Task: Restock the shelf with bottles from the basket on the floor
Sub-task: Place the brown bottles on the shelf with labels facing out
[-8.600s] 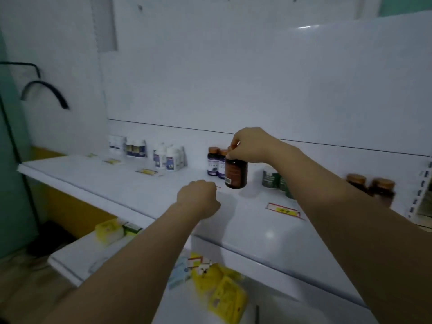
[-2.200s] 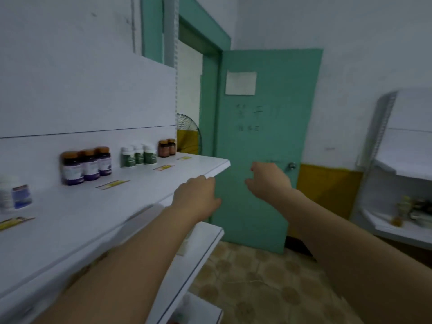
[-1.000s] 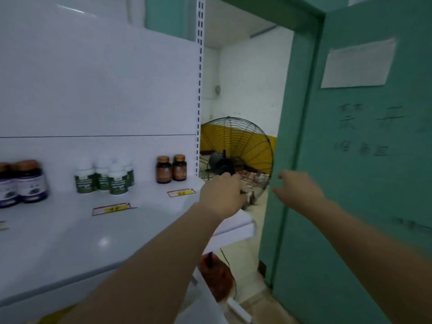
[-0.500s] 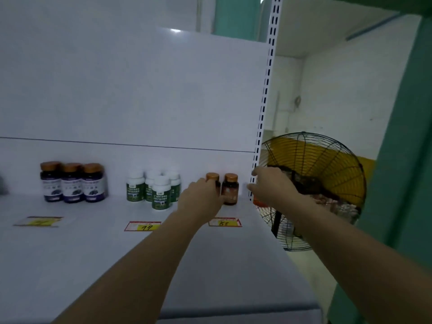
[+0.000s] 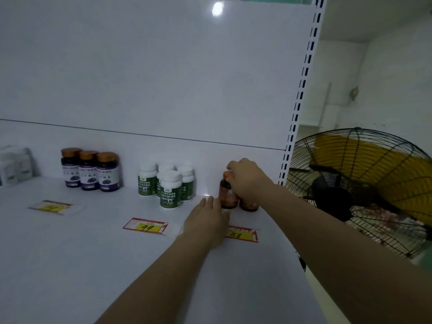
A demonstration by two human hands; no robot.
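Two tags: 99 tag [image 5: 145, 227], 158 tag [image 5: 244, 235] | right hand [image 5: 247, 178] fingers pinch amber bottle [image 5: 228, 196] | left hand [image 5: 208, 222] fingers straight

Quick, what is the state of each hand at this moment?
Left hand: open, fingers straight, holding nothing.
Right hand: closed, fingers curled over the cap of the amber bottle.

- Left hand [image 5: 205, 220]: bare.
- Left forearm [image 5: 163, 272]: bare along its whole visible length.
- Right hand [image 5: 247, 178]: bare.
- Right forearm [image 5: 327, 235]: bare along its whole visible length.
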